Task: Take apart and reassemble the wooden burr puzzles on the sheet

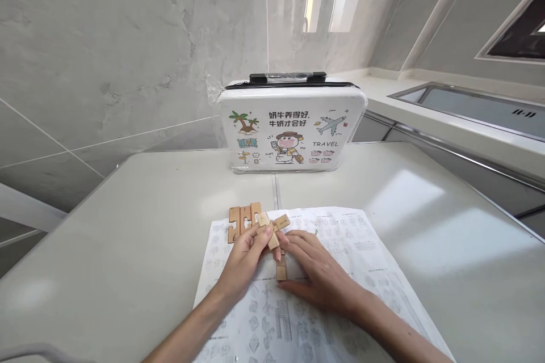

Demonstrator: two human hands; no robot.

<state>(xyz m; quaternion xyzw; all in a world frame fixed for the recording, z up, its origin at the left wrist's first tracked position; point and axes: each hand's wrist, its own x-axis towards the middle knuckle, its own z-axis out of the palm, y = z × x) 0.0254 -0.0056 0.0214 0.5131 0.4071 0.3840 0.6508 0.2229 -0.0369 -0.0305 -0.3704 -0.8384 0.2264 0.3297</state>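
Note:
My left hand (pixel 250 247) pinches a few interlocked wooden puzzle pieces (pixel 273 239), crossed over each other, between thumb and fingers. Close on the right, my right hand (pixel 313 258) has its fingertips against the same cluster. Below the cluster, another notched wooden piece (pixel 281 271) stands out near my right thumb; whether it is joined to the others I cannot tell. Several notched wooden pieces with dark marks (pixel 239 221) lie side by side just beyond my left hand. Under both hands spreads a printed sheet (pixel 344 261) with small line drawings of puzzle shapes.
A white case (pixel 293 125) with cartoon prints and a black handle, wrapped in clear plastic, stands at the back of the white table (pixel 140 249). A seam runs through the tabletop. On the right is a counter with a sink (pixel 472 108); a tiled wall rises behind.

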